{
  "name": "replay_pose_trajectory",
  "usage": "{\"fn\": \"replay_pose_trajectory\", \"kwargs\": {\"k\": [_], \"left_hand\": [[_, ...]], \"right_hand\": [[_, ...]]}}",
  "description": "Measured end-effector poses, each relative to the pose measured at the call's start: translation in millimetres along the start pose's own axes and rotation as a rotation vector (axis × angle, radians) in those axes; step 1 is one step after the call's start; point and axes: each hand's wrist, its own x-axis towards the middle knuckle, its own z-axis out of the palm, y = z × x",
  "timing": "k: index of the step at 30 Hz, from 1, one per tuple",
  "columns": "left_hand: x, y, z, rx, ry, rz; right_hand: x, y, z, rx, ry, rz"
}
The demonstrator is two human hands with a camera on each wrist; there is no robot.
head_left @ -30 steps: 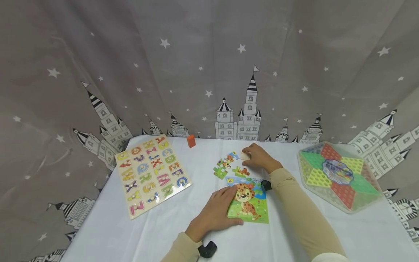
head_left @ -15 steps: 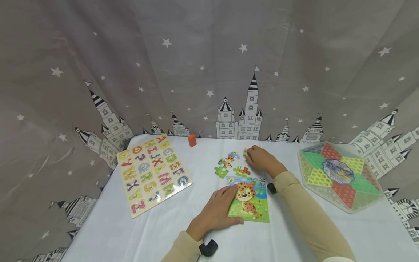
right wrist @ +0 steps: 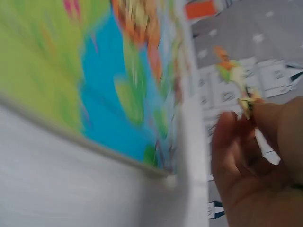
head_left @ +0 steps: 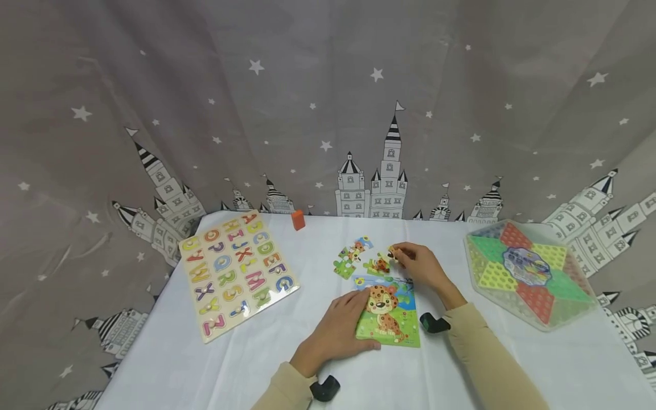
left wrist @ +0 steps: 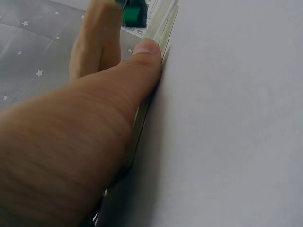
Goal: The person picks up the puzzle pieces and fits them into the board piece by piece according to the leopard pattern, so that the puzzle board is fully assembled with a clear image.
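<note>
Right grip (head_left: 422, 267) pinches a seemingly spotted piece (head_left: 392, 253) outside the board (head_left: 405, 319).

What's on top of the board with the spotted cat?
A left hand rests on the left side of the spotted cat board. Whatever is printed under the hand is covered, so I can't see that bit.

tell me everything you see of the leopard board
The leopard board is a thin, squarish, pale-edged panel of unclear material, printed with a spotted cartoon leopard on green with blue above. It lies flat, picture up, on the white cloth. The left hand rests on its left side, thumb at the near edge.
</note>
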Motion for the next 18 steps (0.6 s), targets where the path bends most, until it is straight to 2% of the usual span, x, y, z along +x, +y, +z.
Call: {"fn": "replay_pose_trajectory", "kwargs": {"k": [4,6,9,11,15,18], "left_hand": [[0.6,-0.3,1.4,0.004,0.0,0.001],[1.4,-0.3,2.4,0.009,0.011,0.005],[1.2,-0.3,3.5,0.014,0.014,0.001],[0.5,-1.5,2.9,0.015,0.02,-0.001],[0.6,-2.5,2.8,0.014,0.018,0.004],[0.9,-2.5,3.2,0.013,0.022,0.008]], "right_hand": [[-30.3,-4.7,2.0,0.124,-0.109,-0.013],[-43.7,-5.4,5.1,0.13,-0.152,-0.045],[-59.1,-6.0,14.4,0.07,-0.192,-0.097],[-64.1,-8.1,23.4,0.002,-0.184,-0.127],[-70.5,-11.9,39.6,-0.131,-0.117,-0.148],[-73.8,-14.7,47.4,-0.198,-0.082,-0.171]]}}
